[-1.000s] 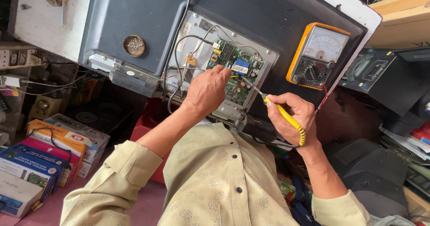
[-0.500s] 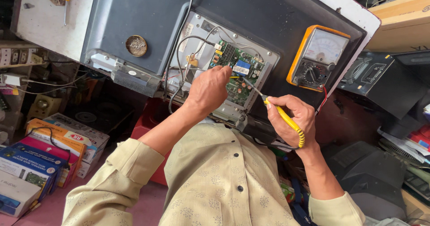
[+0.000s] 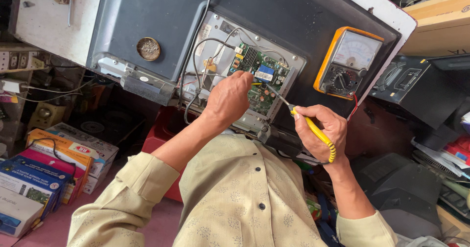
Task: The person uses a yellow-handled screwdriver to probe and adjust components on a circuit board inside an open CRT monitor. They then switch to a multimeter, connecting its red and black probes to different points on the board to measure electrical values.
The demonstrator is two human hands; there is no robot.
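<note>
Circuit board, green, is sitting in the metal tray near the bench's front edge. I am pinching my left hand closed over its left part, while my right hand is gripping a yellow-handled soldering iron, tip touching the board beside the orange multimeter.

Beige long-sleeved shirt, small floral print, dark buttons, cuffs rolled back; 2 bare forearms.
</note>
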